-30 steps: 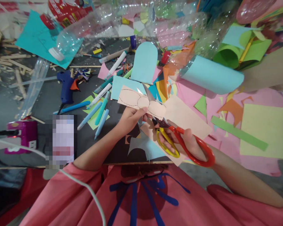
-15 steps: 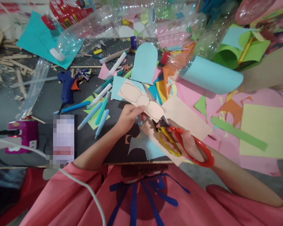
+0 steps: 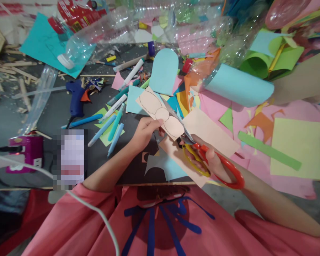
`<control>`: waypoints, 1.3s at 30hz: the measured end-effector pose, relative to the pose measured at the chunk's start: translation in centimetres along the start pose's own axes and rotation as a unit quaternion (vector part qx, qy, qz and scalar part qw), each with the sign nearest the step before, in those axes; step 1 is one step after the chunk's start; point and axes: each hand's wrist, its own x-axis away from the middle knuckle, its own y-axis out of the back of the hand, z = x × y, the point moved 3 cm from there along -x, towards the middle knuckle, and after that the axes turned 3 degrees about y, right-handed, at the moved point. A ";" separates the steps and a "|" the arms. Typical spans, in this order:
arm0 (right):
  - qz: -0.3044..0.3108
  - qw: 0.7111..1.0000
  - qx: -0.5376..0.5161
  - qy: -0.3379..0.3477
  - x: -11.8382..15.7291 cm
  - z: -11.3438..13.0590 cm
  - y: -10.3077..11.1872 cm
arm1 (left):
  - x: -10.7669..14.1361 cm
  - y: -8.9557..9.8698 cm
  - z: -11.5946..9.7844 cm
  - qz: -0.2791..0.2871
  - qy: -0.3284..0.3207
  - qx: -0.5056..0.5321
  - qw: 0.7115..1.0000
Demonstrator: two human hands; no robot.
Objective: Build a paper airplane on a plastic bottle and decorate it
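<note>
Pinched between the thumb and fingers of my left hand (image 3: 146, 131) is a strip of peach paper (image 3: 173, 126) with a bow-like outline drawn on it: a circle between two rounded loops. My right hand (image 3: 214, 161) grips a pair of scissors (image 3: 230, 174) with one red and one yellow handle. Their blades lie along the right edge of the strip, one partly behind the paper. Below the hands, a light blue paper scrap (image 3: 173, 169) and more peach paper (image 3: 194, 170) lie at the table's front edge.
Several markers (image 3: 114, 138) and a blue glue gun (image 3: 76, 97) lie to the left, near a purple power block (image 3: 25, 154) and a phone (image 3: 72, 156). Clear plastic bottles (image 3: 96, 35) line the back. A light blue paper roll (image 3: 240, 85) and pink sheets (image 3: 261, 142) cover the right.
The peach strip has turned a little clockwise in my left hand. The scissors have shifted slightly right, their handles a bit closer together, with the blades along the strip's edge.
</note>
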 end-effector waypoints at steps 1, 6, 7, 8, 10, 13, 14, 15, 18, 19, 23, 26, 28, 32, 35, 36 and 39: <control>-0.004 1.000 0.012 -0.001 0.1 0.1 0.1 | 0.0 0.0 0.0 -0.001 0.003 0.002 1.000; -0.012 0.999 0.039 -0.011 0.4 0.5 0.2 | 0.0 0.0 0.1 -0.005 0.004 0.005 1.000; -0.008 0.999 0.041 -0.015 0.5 0.5 0.1 | -0.1 0.0 0.1 -0.006 0.004 0.009 1.000; -0.006 0.999 0.042 -0.018 0.5 0.6 0.1 | -0.1 0.0 0.2 -0.008 0.004 0.014 1.000; -0.001 0.999 0.043 -0.013 0.6 0.8 0.2 | -0.2 0.0 0.3 -0.015 0.004 0.023 1.000; 0.001 0.999 0.046 0.002 0.6 1.3 0.3 | -0.2 0.1 0.3 -0.032 0.004 0.026 0.999; 0.000 0.999 0.047 0.005 0.7 1.4 0.3 | -0.2 0.1 0.3 -0.036 0.005 0.024 0.999; 0.000 0.999 0.045 0.004 0.7 1.6 0.3 | -0.2 0.1 0.3 -0.037 0.006 0.022 0.999; 0.012 0.999 0.038 -0.013 0.7 1.8 0.2 | -0.1 0.1 0.3 -0.039 0.008 0.017 0.999; 0.015 0.999 0.033 -0.016 0.8 1.8 0.1 | -0.1 0.1 0.4 -0.041 0.010 0.017 0.999; 0.016 1.000 0.016 -0.006 0.9 1.8 0.2 | -0.2 0.3 0.5 -0.067 0.016 0.023 0.997; 0.025 0.999 0.028 -0.006 1.0 1.5 0.3 | -0.1 0.3 0.3 -0.079 0.018 0.027 0.996; 0.023 0.999 0.047 -0.007 1.0 1.3 0.4 | -0.1 0.3 0.2 -0.079 0.018 0.018 0.997; 0.013 0.998 0.062 -0.007 1.1 1.1 0.6 | 0.0 0.4 0.1 -0.076 0.003 0.002 0.997; 0.013 0.998 0.061 -0.015 1.1 1.1 0.7 | -0.1 0.5 0.3 -0.077 0.005 0.014 0.997; 0.012 0.998 0.061 -0.014 1.1 1.1 0.7 | -0.2 0.5 0.4 -0.077 0.010 0.020 0.997; 0.009 0.998 0.059 -0.006 1.0 0.9 0.9 | -0.2 0.5 0.4 -0.080 0.025 0.031 0.996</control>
